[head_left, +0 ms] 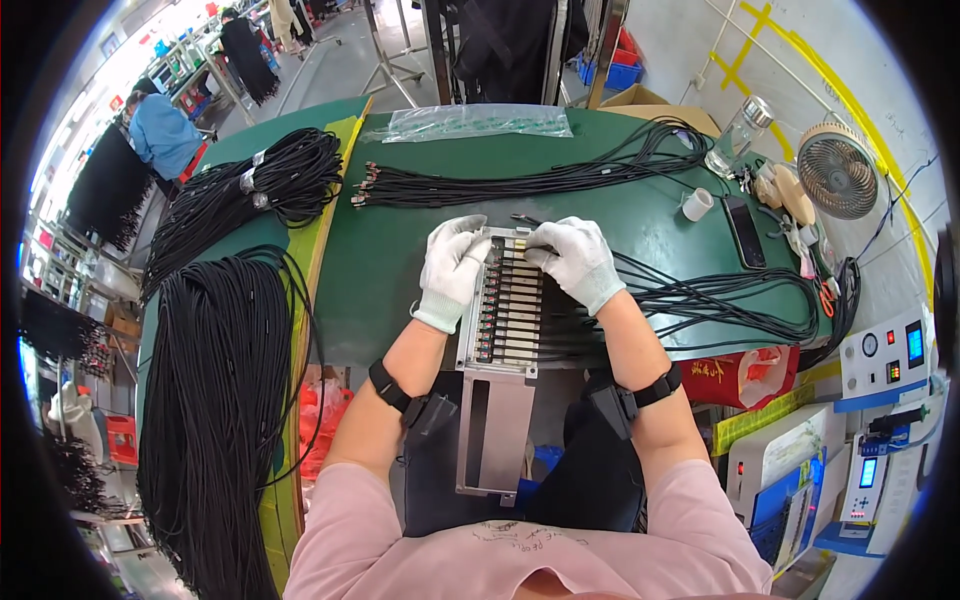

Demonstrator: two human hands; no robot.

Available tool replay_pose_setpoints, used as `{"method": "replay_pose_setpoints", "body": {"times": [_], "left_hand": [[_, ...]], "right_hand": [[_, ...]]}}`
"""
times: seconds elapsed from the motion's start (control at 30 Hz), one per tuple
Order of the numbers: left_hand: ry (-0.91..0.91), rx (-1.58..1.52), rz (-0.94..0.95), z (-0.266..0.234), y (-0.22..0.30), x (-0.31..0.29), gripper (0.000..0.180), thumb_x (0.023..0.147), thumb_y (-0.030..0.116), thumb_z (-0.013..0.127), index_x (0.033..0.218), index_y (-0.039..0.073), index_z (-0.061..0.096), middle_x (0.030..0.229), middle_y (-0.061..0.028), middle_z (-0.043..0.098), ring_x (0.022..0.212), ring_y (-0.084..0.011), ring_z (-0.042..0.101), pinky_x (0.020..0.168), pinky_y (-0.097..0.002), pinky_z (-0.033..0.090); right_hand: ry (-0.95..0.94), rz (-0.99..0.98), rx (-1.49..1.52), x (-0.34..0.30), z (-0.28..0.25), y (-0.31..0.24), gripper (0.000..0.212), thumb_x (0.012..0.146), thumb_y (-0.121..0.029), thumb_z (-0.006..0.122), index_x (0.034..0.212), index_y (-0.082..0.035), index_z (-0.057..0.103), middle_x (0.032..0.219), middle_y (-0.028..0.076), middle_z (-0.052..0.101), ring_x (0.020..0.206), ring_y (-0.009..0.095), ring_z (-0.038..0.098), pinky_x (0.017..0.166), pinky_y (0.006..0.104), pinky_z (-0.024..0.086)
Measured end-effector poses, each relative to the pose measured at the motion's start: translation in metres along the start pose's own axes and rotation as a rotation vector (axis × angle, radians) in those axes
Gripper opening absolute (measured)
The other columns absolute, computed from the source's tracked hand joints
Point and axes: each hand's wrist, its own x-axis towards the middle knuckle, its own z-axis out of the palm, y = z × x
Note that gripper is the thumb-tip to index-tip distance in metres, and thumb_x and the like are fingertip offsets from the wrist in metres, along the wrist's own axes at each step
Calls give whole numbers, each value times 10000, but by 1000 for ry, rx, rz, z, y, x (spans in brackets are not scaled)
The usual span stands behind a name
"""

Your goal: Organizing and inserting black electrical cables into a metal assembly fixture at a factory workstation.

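Both my hands wear white gloves and work at the far end of a metal fixture (466, 345) that holds a row of several cable connectors (516, 310). My left hand (453, 262) is closed at the fixture's far left corner, its fingertips against the row's end. At the right side of the same end, my right hand (577, 257) pinches a black cable end by the last slot; the fingers partly hide it. Black cables (690, 297) run from the fixture's right side across the green table. Just beyond the hands lies a loose cable tip (522, 217).
A cable bundle (520, 185) lies across the table's far side, near a clear plastic bag (480, 122). Large black cable coils (215, 400) cover the left. At right are a glass bottle (738, 138), tape roll (697, 205), phone (743, 232), fan (838, 170) and scissors (826, 297).
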Motion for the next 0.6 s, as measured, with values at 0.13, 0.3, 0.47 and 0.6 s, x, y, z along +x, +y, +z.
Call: {"method": "replay_pose_setpoints", "body": {"times": [0.13,0.3,0.47,0.6], "left_hand": [[63,79,-52,-3,-5,-1,177,861,198,626,832,33,686,1113,-126,650,1089,-288,541,950,-383,418],[61,270,-43,-7,-8,2,190,890,188,602,936,26,690,1138,-110,644,1111,-276,530,965,-376,413],[105,339,-77,-3,-6,4,222,894,207,588,983,35,695,1067,-128,669,1054,-307,566,957,-402,418],[70,353,-79,-1,-11,4,226,903,205,572,984,34,694,1027,-136,678,1011,-314,587,931,-407,436]], "right_hand": [[35,74,50,-1,-1,9,141,753,-129,723,875,-68,689,820,106,693,791,275,640,735,357,513],[44,64,156,-5,9,18,112,743,-173,727,815,-93,695,759,68,670,768,277,621,733,376,501],[43,22,-109,-6,0,21,98,737,-197,723,801,-126,702,750,30,657,818,250,605,783,364,471],[59,0,-244,-6,3,25,72,730,-209,716,782,-161,700,742,9,642,852,238,587,818,370,438]]}}
